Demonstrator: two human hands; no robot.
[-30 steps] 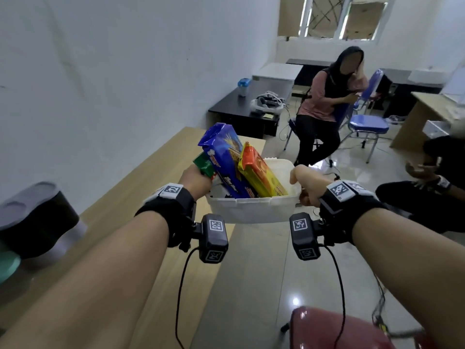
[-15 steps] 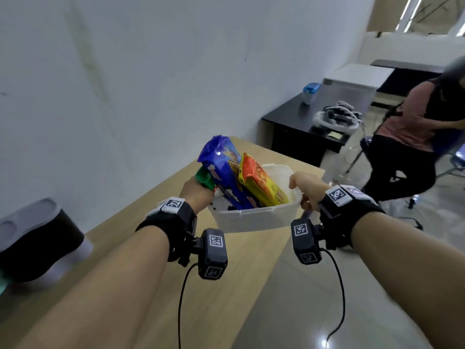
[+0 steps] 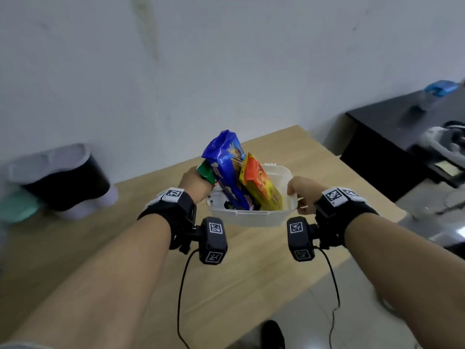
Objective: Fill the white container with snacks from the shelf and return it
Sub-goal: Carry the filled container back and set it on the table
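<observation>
I hold the white container [image 3: 254, 217] in the air above the wooden table [image 3: 251, 273], one hand on each side. My left hand [image 3: 195, 183] grips its left rim and my right hand [image 3: 302, 191] grips its right rim. A tall blue snack pack [image 3: 226, 165] and an orange-and-yellow pack [image 3: 260, 185] stand tilted inside it. A green pack [image 3: 206, 172] pokes out by my left hand. Something dark lies at the container's bottom, too hidden to name.
A black-and-white bin [image 3: 65, 177] sits on the table's far left by the white wall. A black desk [image 3: 402, 137] with a blue-lidded jar [image 3: 436, 93] and cabled gear [image 3: 445, 142] stands at the right. Shiny floor [image 3: 352, 311] lies past the table's edge.
My view has swung left towards the wall and table; the seated person has left the frame. The container, held by both hands, is now over the table instead of over its edge.
</observation>
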